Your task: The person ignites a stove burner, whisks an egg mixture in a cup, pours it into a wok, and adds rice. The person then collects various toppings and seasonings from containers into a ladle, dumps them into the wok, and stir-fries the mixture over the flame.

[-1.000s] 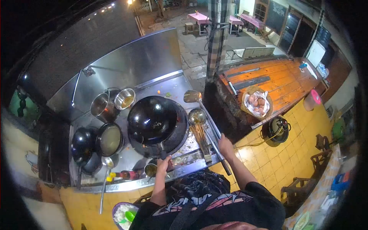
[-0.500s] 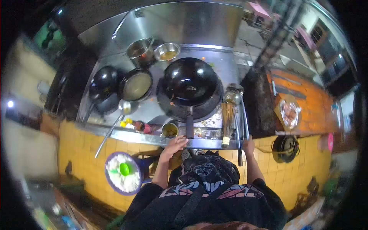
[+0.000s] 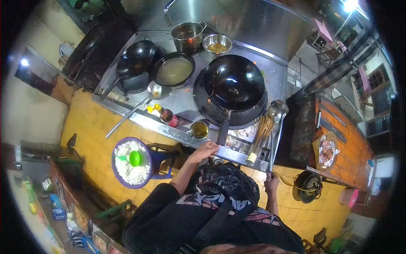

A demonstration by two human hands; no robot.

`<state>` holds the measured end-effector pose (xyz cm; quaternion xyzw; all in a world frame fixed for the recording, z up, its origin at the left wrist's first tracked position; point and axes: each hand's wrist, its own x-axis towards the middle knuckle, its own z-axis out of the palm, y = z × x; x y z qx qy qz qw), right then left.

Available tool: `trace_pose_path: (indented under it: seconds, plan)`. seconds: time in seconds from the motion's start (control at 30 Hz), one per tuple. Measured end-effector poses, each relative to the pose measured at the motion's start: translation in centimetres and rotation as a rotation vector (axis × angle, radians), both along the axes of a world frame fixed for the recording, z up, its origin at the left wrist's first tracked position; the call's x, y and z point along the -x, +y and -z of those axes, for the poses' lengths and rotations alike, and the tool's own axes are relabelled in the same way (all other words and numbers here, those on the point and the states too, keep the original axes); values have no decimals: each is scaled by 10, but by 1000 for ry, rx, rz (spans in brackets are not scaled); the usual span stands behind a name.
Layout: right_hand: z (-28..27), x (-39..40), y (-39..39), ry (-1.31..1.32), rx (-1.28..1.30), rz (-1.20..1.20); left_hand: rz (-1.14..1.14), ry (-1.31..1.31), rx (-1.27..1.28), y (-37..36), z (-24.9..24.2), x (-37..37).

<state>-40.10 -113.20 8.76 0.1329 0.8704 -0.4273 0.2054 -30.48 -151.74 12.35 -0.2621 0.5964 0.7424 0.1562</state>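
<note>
My left hand (image 3: 204, 152) rests on the stove's front edge, fingers stretched out, beside the handle end of a large black wok (image 3: 234, 82). It is open and does not wrap the handle. Below the edge on the right, my right hand (image 3: 271, 183) is curled closed near a long ladle handle (image 3: 273, 156) and a thin yellowish hose (image 3: 289, 183). What its fingers hold is hidden. Ladle bowls (image 3: 277, 111) and a bundle of thin sticks (image 3: 263, 133) lie right of the wok. A metal cup (image 3: 198, 130) with dark liquid stands near my left hand.
On the stove's left are a pan of cloudy liquid (image 3: 173, 71), another black wok (image 3: 136, 59), a pot (image 3: 187, 38), a steel bowl (image 3: 217, 44), a ladle (image 3: 154, 90) and a red-labelled bottle (image 3: 169, 117). A purple rice tub (image 3: 113, 163) stands lower left; a wooden table (image 3: 349, 146) stands right.
The camera view has turned, so the stove appears tilted and shifted right. My left hand's fingertips appear slightly closer to the wok handle. My right hand stays below the edge, now seen more fully.
</note>
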Motion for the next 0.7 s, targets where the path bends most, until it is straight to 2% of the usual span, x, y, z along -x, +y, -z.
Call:
trace_pose_path:
  seconds: [0.07,0.1,0.13,0.2,0.27,0.33,0.37,0.4,0.43,0.47,0.53,0.6,0.67,0.7]
  plan:
    - [13,3,7,214,-118,-107,-1,-6,26,-1,5,9]
    - [3,-1,1,417,-194,-202,-7,-35,50,0,3,12]
    - [-13,-5,-6,390,-142,-201,-10,-67,72,2,2,12]
    - [-3,-6,-7,517,-138,-220,-2,-91,95,4,5,14]
    - [-2,-3,-11,465,-193,-214,-14,-44,44,4,8,7]
    - [-7,-2,-19,562,-265,-193,12,-49,79,5,4,1]
    - [4,2,-19,700,-307,-187,24,-12,115,7,2,-3]
    - [5,9,-19,699,-300,-190,39,25,152,7,-3,-4]
    - [4,16,-21,644,-230,-165,188,-70,221,5,-1,-1]
    - [4,20,-22,587,-164,-137,194,-76,219,10,2,1]
    - [-29,26,-37,598,-211,-171,388,250,123,32,6,14]
    - [-61,31,-55,563,-49,-180,560,333,240,63,33,37]
    - [-40,45,-49,591,-73,-197,645,398,407,91,26,60]
    - [-33,50,-49,536,65,-208,726,348,500,101,5,72]
